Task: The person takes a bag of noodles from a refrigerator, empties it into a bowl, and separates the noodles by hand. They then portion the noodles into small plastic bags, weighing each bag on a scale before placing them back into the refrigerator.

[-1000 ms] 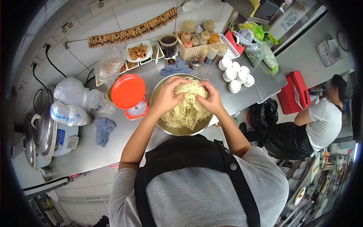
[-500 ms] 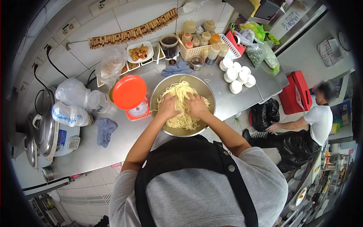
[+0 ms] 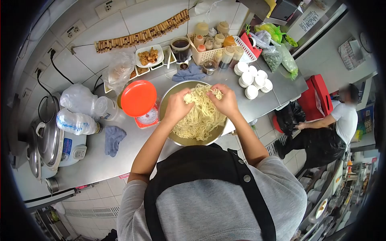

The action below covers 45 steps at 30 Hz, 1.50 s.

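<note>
1. Gripping a bunch of pale noodles (image 3: pixel 199 120) in the bent fingers of the left hand (image 3: pixel 178 106), near the thumb.
2. Likewise clasping noodles between the thumb and fingers of the right hand (image 3: pixel 226 101), across from the left.
3. Heaped in strands between and below both hands, inside a wide metal bowl (image 3: pixel 183 85).
4. Set on a steel counter (image 3: pixel 92 164), near a red-topped kitchen scale (image 3: pixel 138 98) on the left and a crumpled blue cloth (image 3: pixel 189 73) beyond the rim.
5. Flanked farther right by stacks of small white cups (image 3: pixel 251 91).
6. Backed along the wall by a jar of dark liquid (image 3: pixel 180 47) and a basket (image 3: pixel 200 57) of bottles.
7. Well apart, at far right, shared with a white-shirted co-worker (image 3: pixel 345 118), with a hand (image 3: pixel 300 126) at a black bag (image 3: pixel 290 116).
</note>
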Available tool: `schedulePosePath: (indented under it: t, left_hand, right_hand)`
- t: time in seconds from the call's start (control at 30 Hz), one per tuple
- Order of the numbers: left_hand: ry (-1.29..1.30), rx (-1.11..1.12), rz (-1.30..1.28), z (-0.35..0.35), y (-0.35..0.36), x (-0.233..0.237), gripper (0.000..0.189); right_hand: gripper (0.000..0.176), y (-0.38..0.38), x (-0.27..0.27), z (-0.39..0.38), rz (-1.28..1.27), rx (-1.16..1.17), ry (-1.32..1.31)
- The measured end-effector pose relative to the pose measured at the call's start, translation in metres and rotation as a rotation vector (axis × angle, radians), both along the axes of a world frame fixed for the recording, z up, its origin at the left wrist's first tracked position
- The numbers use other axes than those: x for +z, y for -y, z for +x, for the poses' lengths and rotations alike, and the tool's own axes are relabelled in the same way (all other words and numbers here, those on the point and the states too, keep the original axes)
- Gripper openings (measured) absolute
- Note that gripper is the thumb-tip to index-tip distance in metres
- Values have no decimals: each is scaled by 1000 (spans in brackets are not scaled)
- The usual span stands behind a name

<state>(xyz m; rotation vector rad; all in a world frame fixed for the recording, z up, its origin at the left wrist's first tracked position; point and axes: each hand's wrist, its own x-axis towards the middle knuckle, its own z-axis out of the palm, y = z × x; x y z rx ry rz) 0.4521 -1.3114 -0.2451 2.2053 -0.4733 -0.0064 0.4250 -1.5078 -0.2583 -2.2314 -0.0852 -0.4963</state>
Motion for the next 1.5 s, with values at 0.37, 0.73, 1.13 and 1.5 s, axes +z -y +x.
schedulePosePath:
  t: [0.37, 0.73, 1.13, 1.5]
  left_hand:
    - [-185, -105, 209, 8, -20, -58, 66]
    - [-475, 140, 236, 12, -17, -149, 108]
    - [-71, 95, -55, -22, -5, -17, 63]
    - [-426, -98, 5, -44, -35, -51, 39]
  right_hand:
    - [23, 40, -66, 9, -65, 195, -661]
    - [87, -10, -113, 17, -380, 145, -740]
    - [46, 22, -90, -10, 200, 239, -264]
    - [34, 8, -40, 72, -408, 432, -655]
